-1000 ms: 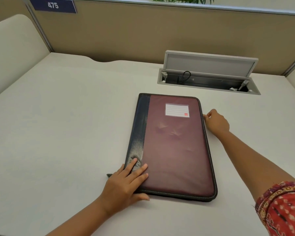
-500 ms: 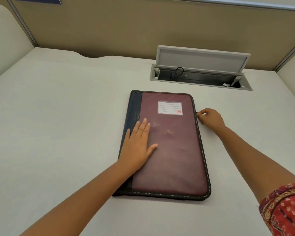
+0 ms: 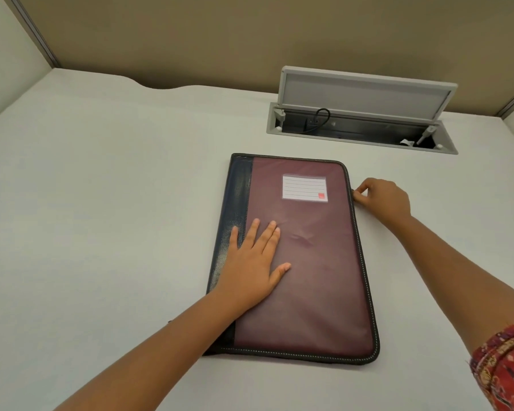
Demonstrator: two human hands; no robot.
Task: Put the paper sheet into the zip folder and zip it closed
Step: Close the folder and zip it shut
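Where the head view looks down, one maroon zip folder (image 3: 309, 262) with a navy spine lies flat and closed on the pale bench (image 3: 101, 203). Left hand (image 3: 254, 266): grip spread, palm and fingers flat on the cover near the spine. Right hand (image 3: 382, 200): grip pinched at the folder's right edge, presumably on the zip pull, itself too small to see. Paper sheet: not visible. Label pocket (image 3: 304, 188) on the cover; open cable tray (image 3: 359, 130) behind the folder.
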